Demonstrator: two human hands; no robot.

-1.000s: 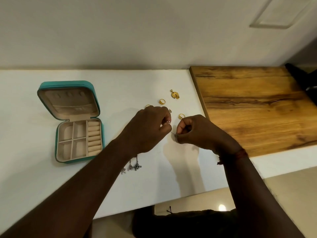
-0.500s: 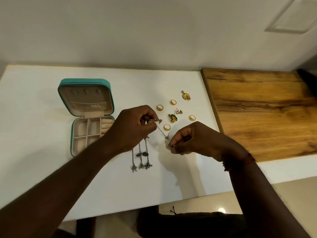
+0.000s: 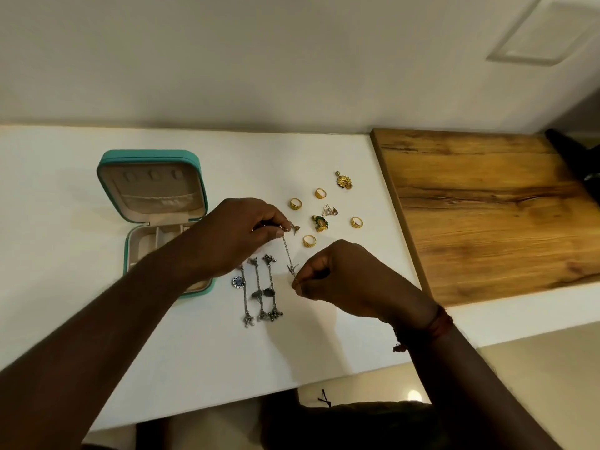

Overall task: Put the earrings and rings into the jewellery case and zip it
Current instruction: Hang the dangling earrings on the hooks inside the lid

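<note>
Held: one thin silver chain earring (image 3: pixel 288 253), stretched slantwise between your two hands, right of the case. Your left hand (image 3: pixel 240 237) pinches its upper end between thumb and fingertips. Your right hand (image 3: pixel 344 276), fingers curled, pinches its lower end.

Case: one teal zip-round jewellery case (image 3: pixel 108 164) with beige lining, lying open on the white tabletop (image 3: pixel 194 352). Your left forearm covers much of its tray, so its contents cannot be told.

Loose on the tabletop:
- Three long silver dangling earrings (image 3: pixel 259 290), side by side below your left hand.
- One small round blue stud (image 3: pixel 238 282), just beside them.
- Four gold rings (image 3: pixel 295 204).
- One gold flower-shaped earring (image 3: pixel 343 180).
- One green-and-gold earring (image 3: pixel 320 223).
- One small pale stud (image 3: pixel 329 210).

To the right: one brown wooden board (image 3: pixel 487 206). On your right wrist: one red thread band (image 3: pixel 440 319).
</note>
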